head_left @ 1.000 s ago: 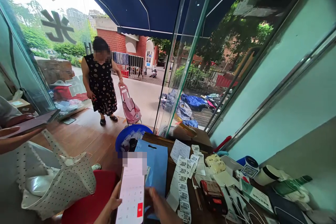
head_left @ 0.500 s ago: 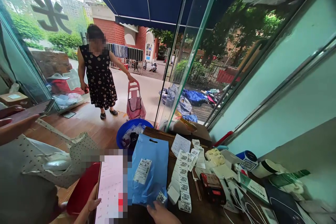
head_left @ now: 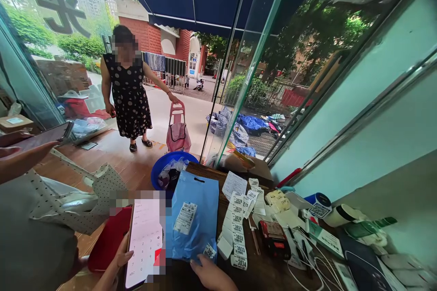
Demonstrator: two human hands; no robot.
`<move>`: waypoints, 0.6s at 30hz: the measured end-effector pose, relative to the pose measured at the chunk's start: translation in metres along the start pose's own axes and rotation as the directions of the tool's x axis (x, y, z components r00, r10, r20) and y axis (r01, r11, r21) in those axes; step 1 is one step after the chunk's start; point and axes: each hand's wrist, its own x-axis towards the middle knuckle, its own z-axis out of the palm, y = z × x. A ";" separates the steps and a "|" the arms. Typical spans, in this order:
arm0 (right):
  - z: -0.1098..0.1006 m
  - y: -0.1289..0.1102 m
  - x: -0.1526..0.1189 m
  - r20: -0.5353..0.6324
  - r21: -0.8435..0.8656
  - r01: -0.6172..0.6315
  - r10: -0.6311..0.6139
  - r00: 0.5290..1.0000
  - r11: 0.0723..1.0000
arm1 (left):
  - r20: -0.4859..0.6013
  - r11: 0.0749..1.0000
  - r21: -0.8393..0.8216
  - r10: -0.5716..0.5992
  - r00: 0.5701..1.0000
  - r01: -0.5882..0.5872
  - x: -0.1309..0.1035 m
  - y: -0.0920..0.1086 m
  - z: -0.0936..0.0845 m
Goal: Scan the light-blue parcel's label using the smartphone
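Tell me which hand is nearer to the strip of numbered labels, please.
Right: the right hand touches the blue bag, near the labels; the left hand holds the phone, farther left.

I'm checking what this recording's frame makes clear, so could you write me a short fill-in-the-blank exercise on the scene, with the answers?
The phone is held in the ____ hand.
The other hand touches a ____ bag.
The number at the bottom of the label strip is ____.
The standing person holds a ____ trolley.

Answers: left; blue; 3034; pink.
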 end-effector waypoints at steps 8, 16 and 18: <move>-0.004 -0.007 -0.005 -0.007 0.022 -0.009 0.009 1.000 1.000 | 0.026 1.000 -0.018 0.020 0.999 -0.019 0.008 0.011 -0.002; -0.008 -0.007 -0.007 -0.001 0.082 -0.023 0.023 1.000 0.996 | 0.042 0.998 -0.046 -0.048 0.998 0.050 -0.006 0.016 -0.001; -0.006 -0.006 -0.006 -0.007 0.097 -0.013 0.014 1.000 0.995 | 0.024 0.996 -0.026 -0.079 0.997 0.080 -0.010 0.017 0.002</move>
